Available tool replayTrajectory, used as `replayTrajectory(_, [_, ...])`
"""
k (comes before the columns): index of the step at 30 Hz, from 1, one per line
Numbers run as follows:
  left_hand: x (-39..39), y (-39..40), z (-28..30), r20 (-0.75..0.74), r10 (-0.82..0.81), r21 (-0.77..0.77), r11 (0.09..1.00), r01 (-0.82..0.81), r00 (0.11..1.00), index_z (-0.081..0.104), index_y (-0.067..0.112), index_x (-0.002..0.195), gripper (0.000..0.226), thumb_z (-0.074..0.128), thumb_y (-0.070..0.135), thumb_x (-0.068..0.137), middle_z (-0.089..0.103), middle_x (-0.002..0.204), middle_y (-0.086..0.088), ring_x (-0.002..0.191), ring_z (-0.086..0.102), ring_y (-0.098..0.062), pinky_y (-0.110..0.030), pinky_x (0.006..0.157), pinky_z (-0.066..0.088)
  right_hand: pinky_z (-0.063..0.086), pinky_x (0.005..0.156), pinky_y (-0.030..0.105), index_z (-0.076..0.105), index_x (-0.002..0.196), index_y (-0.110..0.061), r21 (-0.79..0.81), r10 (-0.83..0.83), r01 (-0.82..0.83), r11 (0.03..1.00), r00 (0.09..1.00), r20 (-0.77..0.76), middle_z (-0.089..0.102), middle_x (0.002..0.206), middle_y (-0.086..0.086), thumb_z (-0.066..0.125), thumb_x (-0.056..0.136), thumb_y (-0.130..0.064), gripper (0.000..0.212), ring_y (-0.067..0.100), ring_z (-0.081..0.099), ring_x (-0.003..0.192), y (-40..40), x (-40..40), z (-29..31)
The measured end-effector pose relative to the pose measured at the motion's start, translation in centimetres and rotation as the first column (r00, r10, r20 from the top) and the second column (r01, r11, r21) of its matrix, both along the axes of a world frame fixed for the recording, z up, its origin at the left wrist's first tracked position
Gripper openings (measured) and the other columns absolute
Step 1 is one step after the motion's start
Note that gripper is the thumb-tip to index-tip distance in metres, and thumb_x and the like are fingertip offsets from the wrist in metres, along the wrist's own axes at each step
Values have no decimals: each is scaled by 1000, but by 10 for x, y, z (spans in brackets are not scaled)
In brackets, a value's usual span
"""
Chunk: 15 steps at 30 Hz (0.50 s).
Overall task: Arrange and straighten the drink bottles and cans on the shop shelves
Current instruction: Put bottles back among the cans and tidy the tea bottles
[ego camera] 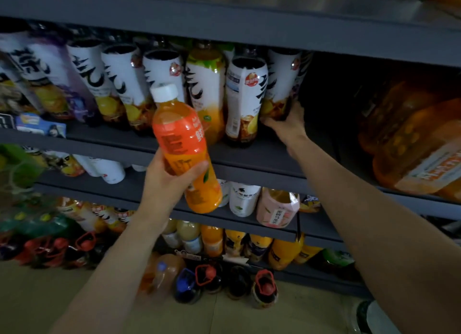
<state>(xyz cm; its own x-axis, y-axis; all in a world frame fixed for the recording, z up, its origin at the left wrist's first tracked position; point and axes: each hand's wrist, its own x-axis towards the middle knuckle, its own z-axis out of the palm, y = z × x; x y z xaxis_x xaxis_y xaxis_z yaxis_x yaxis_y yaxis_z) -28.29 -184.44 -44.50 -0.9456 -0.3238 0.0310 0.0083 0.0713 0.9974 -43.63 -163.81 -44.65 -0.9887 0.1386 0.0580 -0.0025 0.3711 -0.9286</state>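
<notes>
My left hand (167, 184) grips an orange juice bottle (183, 139) with a white cap, held upright in front of the middle shelf (249, 156). A row of white-labelled tea bottles (124, 84) stands along that shelf. My right hand (287, 124) reaches to the right end of the row and holds the base of the last tea bottle (283, 84), fingers curled round its bottom. Beside it stands another tea bottle (243, 99) turned with its back label forward.
A dark gap lies on the shelf right of my right hand, then wrapped packs of orange bottles (414, 144). Lower shelves hold a pink bottle (277, 209), white bottles and yellow juice bottles (257, 246). Dark bottles (264, 288) stand on the floor.
</notes>
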Motion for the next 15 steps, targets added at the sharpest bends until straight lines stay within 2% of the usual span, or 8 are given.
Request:
replayTrajectory(2, [1,-1,-2,16,-12,-12,1000,12,1000,57,31,101,52,74,34,53,67,93,13,89,63,-4,-21,73,49,36,108,38,33,141,-15,32,-35,35,999,999,-22,41,141,7,79,70,-27,86,23,42,128,-5,-10,-6])
replayTrajectory(5, [3,-3,-2,29,-38,-16,999,38,999,58,29,109,60,76,38,52,68,100,10,97,63,-9,-28,81,50,37,106,36,37,139,-15,90,-45,48,995,998,-36,45,139,8,75,74,-28,76,24,44,127,-6,-7,-7])
replayTrajectory(8, [4,-5,2,23,-55,-17,998,55,998,56,28,113,64,75,39,52,67,102,9,96,63,-6,-29,81,50,37,104,32,36,138,-13,195,75,-74,978,997,-1,47,138,10,69,82,-28,66,25,44,127,-1,-8,-5])
replayTrajectory(10, [4,-5,4,21,-64,-20,998,65,998,56,33,108,56,75,36,55,67,99,12,92,63,-1,-26,79,50,34,107,35,29,142,-16,252,114,-122,960,992,47,35,145,12,65,84,-35,71,28,37,131,1,-8,-4])
replayTrajectory(12, [3,-5,4,28,-70,-34,997,71,997,54,36,105,50,77,30,61,66,98,14,92,62,-1,-25,79,50,41,104,40,26,146,-24,189,120,-129,974,991,58,24,147,12,60,88,-39,69,29,38,129,1,-7,-7])
replayTrajectory(15, [0,-3,0,43,-75,-70,994,78,996,54,32,109,48,78,24,68,65,97,11,93,62,-8,-29,75,52,51,91,32,30,145,-24,-2,112,-112,994,994,-14,34,142,7,49,96,-21,53,20,49,117,-2,2,-16])
